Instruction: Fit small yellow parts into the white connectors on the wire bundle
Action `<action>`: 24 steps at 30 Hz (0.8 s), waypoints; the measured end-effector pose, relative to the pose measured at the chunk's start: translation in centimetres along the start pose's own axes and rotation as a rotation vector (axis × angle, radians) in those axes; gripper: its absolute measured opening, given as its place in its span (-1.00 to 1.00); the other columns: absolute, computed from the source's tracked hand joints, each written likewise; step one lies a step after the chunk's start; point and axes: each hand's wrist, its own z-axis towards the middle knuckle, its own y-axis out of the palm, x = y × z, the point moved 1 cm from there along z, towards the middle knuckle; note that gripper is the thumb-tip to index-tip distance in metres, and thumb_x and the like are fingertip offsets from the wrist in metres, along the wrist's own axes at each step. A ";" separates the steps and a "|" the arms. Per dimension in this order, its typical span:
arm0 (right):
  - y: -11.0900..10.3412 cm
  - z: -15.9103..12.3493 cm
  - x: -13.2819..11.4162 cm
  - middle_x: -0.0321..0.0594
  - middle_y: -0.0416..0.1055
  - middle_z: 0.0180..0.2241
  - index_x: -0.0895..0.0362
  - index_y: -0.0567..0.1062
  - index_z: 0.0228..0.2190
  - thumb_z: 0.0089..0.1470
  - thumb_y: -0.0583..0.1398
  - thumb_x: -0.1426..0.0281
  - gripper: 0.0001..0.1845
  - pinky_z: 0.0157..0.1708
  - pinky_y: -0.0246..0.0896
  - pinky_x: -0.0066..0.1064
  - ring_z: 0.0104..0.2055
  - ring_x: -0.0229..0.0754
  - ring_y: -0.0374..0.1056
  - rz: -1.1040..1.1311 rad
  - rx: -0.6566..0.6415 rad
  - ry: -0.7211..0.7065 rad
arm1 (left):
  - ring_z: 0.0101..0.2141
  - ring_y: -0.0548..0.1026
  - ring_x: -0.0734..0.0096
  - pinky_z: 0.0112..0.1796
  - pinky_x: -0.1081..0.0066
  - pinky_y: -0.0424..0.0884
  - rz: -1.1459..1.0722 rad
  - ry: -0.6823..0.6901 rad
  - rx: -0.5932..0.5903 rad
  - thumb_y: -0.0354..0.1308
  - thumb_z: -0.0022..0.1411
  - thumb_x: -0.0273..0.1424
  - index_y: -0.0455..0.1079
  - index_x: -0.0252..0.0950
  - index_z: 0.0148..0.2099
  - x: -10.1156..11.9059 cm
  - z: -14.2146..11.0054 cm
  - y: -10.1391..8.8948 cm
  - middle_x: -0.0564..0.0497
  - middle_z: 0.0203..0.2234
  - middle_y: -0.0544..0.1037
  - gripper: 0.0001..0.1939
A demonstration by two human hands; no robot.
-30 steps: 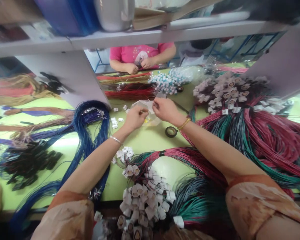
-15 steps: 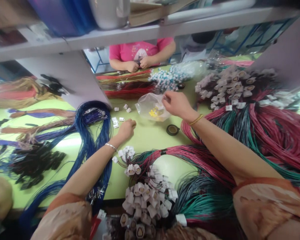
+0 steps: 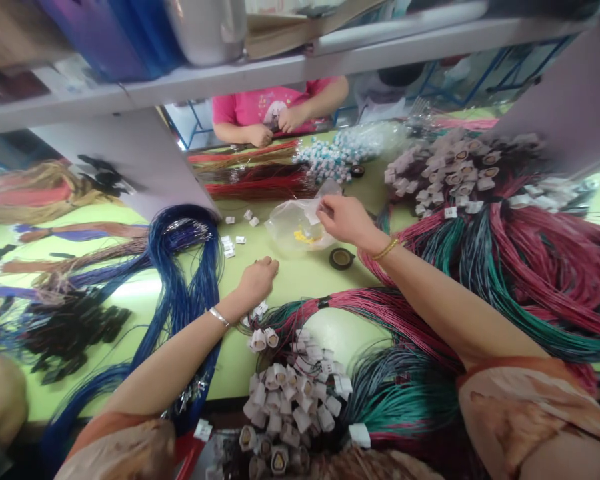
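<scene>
My right hand (image 3: 349, 220) pinches the upper right edge of a clear plastic bag (image 3: 285, 223). Small yellow pieces (image 3: 306, 236) lie inside the bag. Low over the green table, my left hand (image 3: 258, 281) has its fingers curled together; what they hold, if anything, is hidden. Several small white connectors (image 3: 228, 247) lie just beyond that hand. Closer to me, white connector housings (image 3: 285, 393) sit on the ends of a bundle of pink and green wires (image 3: 365, 310). A roll of black tape (image 3: 341, 258) rests below my right hand.
Blue wires (image 3: 180, 267) loop at left beside black connectors (image 3: 70, 330). More pink and green wires (image 3: 540, 267) with white housings (image 3: 455, 167) fill the right. A shelf (image 3: 300, 73) crosses overhead. Opposite sits a person in a pink shirt (image 3: 265, 107); another person's arm (image 3: 0, 387) shows at far left.
My left hand has drawn slightly toward me, away from the loose white connectors. The bag's upper edge now rises higher beside my right hand, which still grips it. The view has shifted slightly.
</scene>
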 end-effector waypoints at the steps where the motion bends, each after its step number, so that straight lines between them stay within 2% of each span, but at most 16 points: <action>1: 0.0 -0.1 -0.1 -0.13 0.46 -0.44 0.16 0.47 -0.42 0.15 0.13 0.40 -0.85 -0.39 -0.10 -0.35 -0.45 -0.16 0.19 0.005 -0.004 -0.001 | -0.30 0.55 0.14 -0.29 0.26 0.39 0.008 0.004 -0.004 -0.02 0.29 -0.63 0.44 -0.36 -0.17 0.1 -0.1 -0.1 -0.21 -0.27 0.52 -0.77; 3: 0.0 -0.3 -0.2 -0.13 0.45 -0.44 0.16 0.47 -0.42 0.14 0.13 0.41 -0.85 -0.39 -0.08 -0.35 -0.45 -0.16 0.19 0.022 -0.010 -0.007 | -0.32 0.53 0.17 -0.29 0.26 0.40 0.011 0.021 -0.001 -0.01 0.27 -0.63 0.43 -0.36 -0.17 0.3 -0.1 -0.7 -0.20 -0.28 0.53 -0.78; 4: 0.0 -0.4 -0.3 -0.13 0.45 -0.44 0.16 0.47 -0.42 0.14 0.13 0.41 -0.86 -0.39 -0.07 -0.35 -0.45 -0.16 0.19 0.032 -0.010 -0.012 | -0.32 0.53 0.19 -0.27 0.26 0.41 -0.014 0.049 0.038 0.00 0.30 -0.60 0.43 -0.35 -0.17 0.5 -0.1 -1.3 -0.18 -0.28 0.53 -0.81; 5: 0.0 -0.5 -0.5 -0.13 0.45 -0.44 0.16 0.47 -0.42 0.13 0.13 0.41 -0.86 -0.39 -0.07 -0.36 -0.45 -0.16 0.19 0.043 -0.009 -0.019 | -0.31 0.52 0.21 -0.24 0.27 0.42 -0.061 0.087 0.116 0.00 0.34 -0.54 0.42 -0.33 -0.17 0.7 0.0 -1.9 -0.16 -0.28 0.53 -0.83; 7: -0.2 -0.6 -0.7 -0.15 0.44 -0.45 0.17 0.47 -0.42 0.13 0.13 0.41 -0.86 -0.39 -0.06 -0.36 -0.45 -0.17 0.19 0.067 -0.007 -0.041 | -0.26 0.52 0.24 -0.18 0.27 0.44 -0.205 0.194 0.359 -0.03 0.40 -0.44 0.42 -0.30 -0.14 1.0 0.4 -3.6 -0.12 -0.26 0.55 -0.81; 9: -0.6 -0.6 -1.1 -0.17 0.43 -0.47 0.17 0.48 -0.42 0.12 0.14 0.40 -0.86 -0.39 -0.06 -0.36 -0.46 -0.19 0.18 0.105 -0.008 -0.069 | -0.18 0.53 0.22 -0.12 0.23 0.45 -0.312 0.297 0.562 -0.03 0.42 -0.36 0.42 -0.30 -0.03 1.3 1.1 -5.4 -0.15 -0.16 0.57 -0.76; 10: -1.0 -0.6 -1.2 -0.19 0.43 -0.48 0.17 0.48 -0.42 0.11 0.14 0.40 -0.86 -0.40 -0.05 -0.37 -0.46 -0.20 0.18 0.134 -0.005 -0.082 | -0.13 0.53 0.19 -0.07 0.19 0.45 -0.316 0.350 0.595 0.00 0.41 -0.30 0.41 -0.30 0.05 1.4 1.6 -6.2 -0.19 -0.08 0.57 -0.71; 12: -2.1 -0.3 -1.2 -0.22 0.43 -0.49 0.17 0.49 -0.42 0.12 0.14 0.39 -0.84 -0.39 -0.03 -0.38 -0.46 -0.22 0.18 0.213 0.012 -0.103 | -0.04 0.52 0.10 0.08 0.04 0.36 -0.225 0.461 0.569 0.12 0.34 -0.15 0.42 -0.29 0.10 1.3 2.3 -7.8 -0.20 -0.03 0.59 -0.59; 13: -2.8 0.0 -1.2 -0.24 0.42 -0.50 0.17 0.49 -0.43 0.12 0.15 0.38 -0.84 -0.40 -0.02 -0.38 -0.46 -0.23 0.18 0.261 0.023 -0.109 | -0.01 0.52 0.05 0.17 -0.06 0.25 -0.159 0.512 0.535 0.18 0.28 -0.09 0.45 -0.26 0.07 1.1 2.5 -8.5 -0.17 -0.07 0.61 -0.56; 15: -3.9 0.7 -0.8 -0.28 0.41 -0.52 0.17 0.50 -0.44 0.13 0.18 0.33 -0.81 -0.40 0.02 -0.39 -0.46 -0.25 0.19 0.378 0.024 -0.118 | 0.00 0.51 0.02 0.29 -0.23 -0.05 -0.054 0.578 0.477 0.24 0.21 -0.06 0.52 -0.20 -0.07 0.5 2.5 -10.0 -0.06 -0.20 0.65 -0.63; 17: -4.6 1.5 -0.1 -0.30 0.41 -0.51 0.17 0.52 -0.42 0.15 0.22 0.24 -0.76 -0.41 0.09 -0.41 -0.44 -0.25 0.23 0.533 0.015 -0.117 | -0.07 0.54 0.08 0.31 -0.27 -0.22 -0.036 0.547 0.478 0.22 0.24 -0.16 0.53 -0.19 -0.23 -0.2 2.4 -11.6 0.01 -0.31 0.65 -0.78; 18: -4.6 1.9 0.3 -0.29 0.43 -0.48 0.16 0.53 -0.37 0.17 0.23 0.17 -0.71 -0.41 0.13 -0.42 -0.42 -0.25 0.27 0.628 0.021 -0.104 | -0.12 0.55 0.13 0.30 -0.27 -0.18 -0.056 0.496 0.505 0.19 0.27 -0.22 0.53 -0.20 -0.28 -0.6 2.3 -12.4 0.02 -0.34 0.64 -0.81; 21: -3.7 2.5 1.5 -0.19 0.51 -0.26 0.11 0.52 -0.11 0.18 0.19 -0.08 -0.47 -0.34 0.32 -0.41 -0.27 -0.20 0.42 0.911 0.070 -0.028 | -0.28 0.54 0.22 0.12 -0.04 0.27 -0.160 0.303 0.578 0.15 0.29 -0.28 0.54 -0.25 -0.31 -1.3 2.2 -14.5 -0.01 -0.40 0.62 -0.79; 22: -3.1 2.5 1.8 -0.15 0.52 -0.16 0.09 0.49 -0.01 0.14 0.19 -0.15 -0.36 -0.27 0.38 -0.37 -0.19 -0.16 0.45 0.977 0.069 -0.016 | -0.32 0.53 0.23 0.01 0.07 0.36 -0.184 0.257 0.577 0.15 0.29 -0.27 0.54 -0.27 -0.31 -1.4 2.2 -15.1 -0.02 -0.43 0.60 -0.78; 24: -1.4 2.0 2.1 -0.06 0.47 0.02 0.06 0.36 0.17 -0.02 0.25 -0.25 -0.10 -0.06 0.42 -0.21 0.01 -0.04 0.44 1.046 0.004 -0.044 | -0.35 0.51 0.25 -0.15 0.21 0.40 -0.204 0.215 0.550 0.18 0.28 -0.25 0.54 -0.28 -0.32 -1.2 2.3 -15.9 -0.03 -0.46 0.58 -0.77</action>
